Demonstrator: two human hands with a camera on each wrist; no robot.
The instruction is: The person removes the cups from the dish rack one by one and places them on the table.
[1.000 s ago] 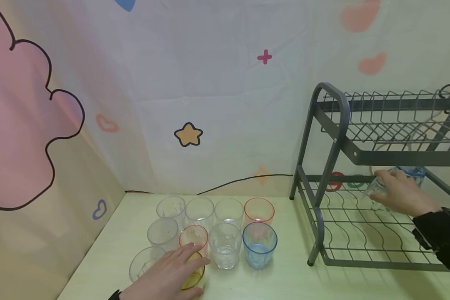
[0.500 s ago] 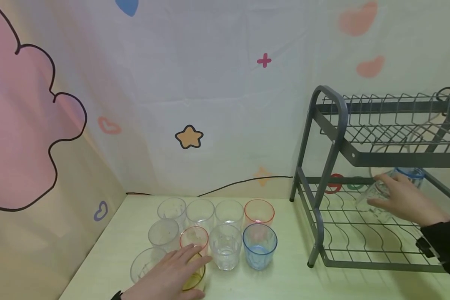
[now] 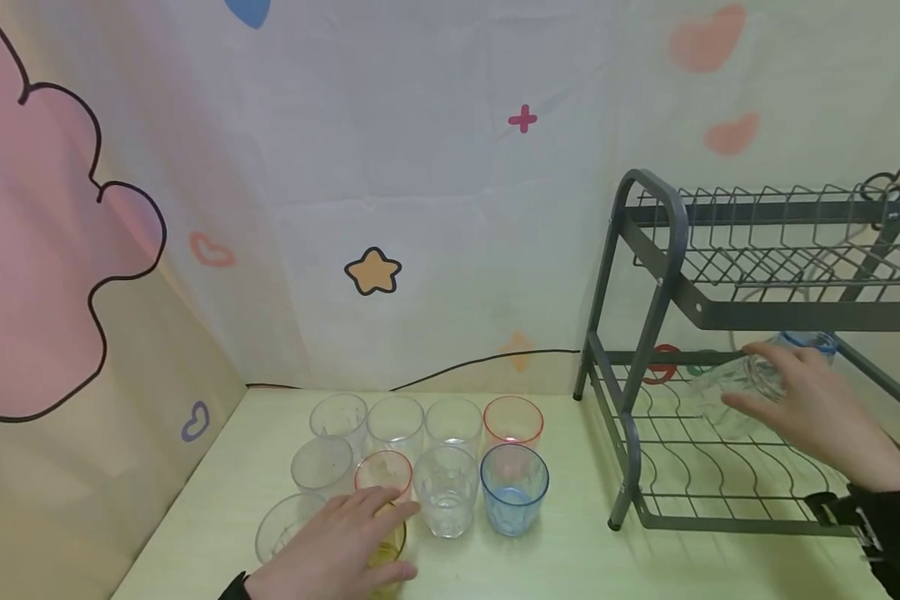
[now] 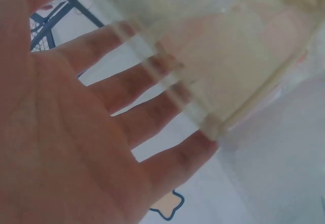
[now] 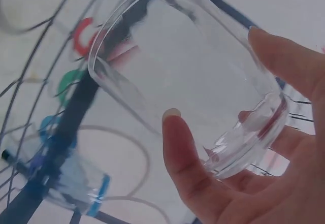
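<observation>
My left hand (image 3: 337,542) spans a yellow drinking glass (image 3: 392,543) on the table, fingers along its far side and thumb on its near side. In the left wrist view the yellowish glass (image 4: 238,66) lies across the fingertips. My right hand (image 3: 817,421) grips a clear drinking glass (image 3: 735,398) tilted sideways inside the lower tier of the dish rack (image 3: 765,317). The right wrist view shows thumb and fingers around the base end of that clear glass (image 5: 193,66), mouth pointing away. Behind it is a blue-rimmed glass (image 5: 81,186) on the rack.
Several glasses stand grouped beside my left hand, among them a blue glass (image 3: 513,492), a red-rimmed glass (image 3: 513,421) and a clear tumbler (image 3: 446,492). The rack's upper tier (image 3: 795,237) overhangs my right hand. A patterned cloth (image 3: 435,192) hangs behind the table.
My right hand has shifted left within the lower rack tier, carrying the clear glass farther from the blue-rimmed one. The left hand has stayed at the yellow glass.
</observation>
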